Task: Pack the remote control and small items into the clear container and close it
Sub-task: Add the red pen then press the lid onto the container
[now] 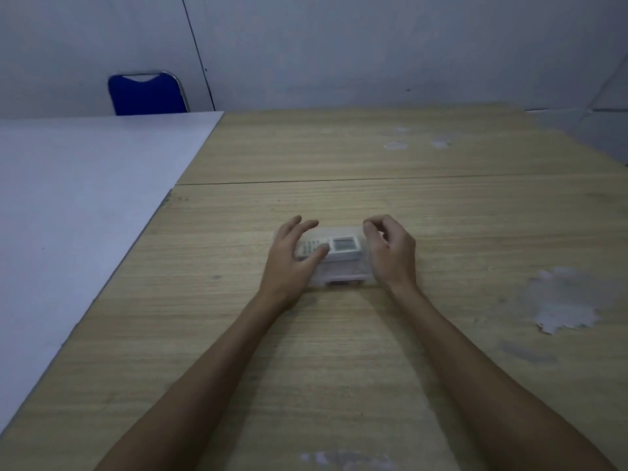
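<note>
A clear plastic container (339,271) sits in the middle of the wooden table (339,351). Inside it lies a white remote control (341,248) with a small screen, seen through the clear top. A small pinkish item shows dimly at the container's near edge; what it is cannot be told. My left hand (292,258) rests over the container's left end, fingers spread, thumb across the remote's buttons. At the right end is my right hand (390,249), its fingers curled near the far right corner. Whether the lid is fully down is unclear.
A white table (85,205) adjoins the wooden one on the left. A blue chair (147,95) stands behind it against the wall. Worn white patches (564,304) mark the wood at right and far right. The wooden table's far edge meets the wall.
</note>
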